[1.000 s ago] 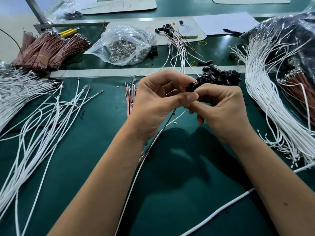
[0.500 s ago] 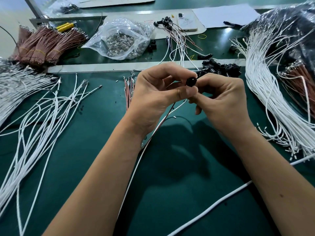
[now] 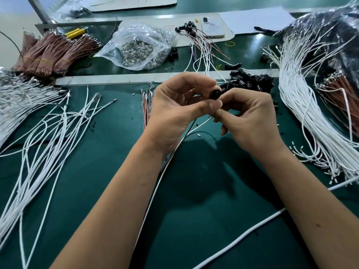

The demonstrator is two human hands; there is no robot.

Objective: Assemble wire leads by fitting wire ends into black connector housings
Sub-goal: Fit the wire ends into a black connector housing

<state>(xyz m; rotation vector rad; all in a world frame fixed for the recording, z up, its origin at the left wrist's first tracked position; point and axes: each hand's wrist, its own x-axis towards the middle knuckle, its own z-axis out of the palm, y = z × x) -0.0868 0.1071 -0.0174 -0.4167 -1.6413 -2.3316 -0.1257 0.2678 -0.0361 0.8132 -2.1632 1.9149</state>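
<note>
Dark green matte surface [image 3: 194,220], split by a pale metal strip [image 3: 116,79] running left to right; a second green section is seen behind it, a pale wall area at top left. Loose white wire leads [image 3: 44,136] are spread at left, a thick bundle of white wires [image 3: 303,105] at right, partly under dark plastic wrap. Banded bundles of brown wires [image 3: 54,53] are laid at rear left, beside a clear plastic bag of small metal parts [image 3: 139,49]. A white phone [image 3: 212,28] and a white paper sheet [image 3: 258,20] are placed at the rear; red marks near the phone cannot be read, no brand legible. A pile of black connector housings [image 3: 250,80] sits just behind the hands. A single round black connector housing [image 3: 215,93] is pinched between left hand [image 3: 178,107] and right hand [image 3: 250,117], both curled around it, raised above the surface. A thin brown-and-white wire pair [image 3: 174,152] is run down from the grip, under the left wrist. A thick white cable [image 3: 252,232] is laid across the near right.
</note>
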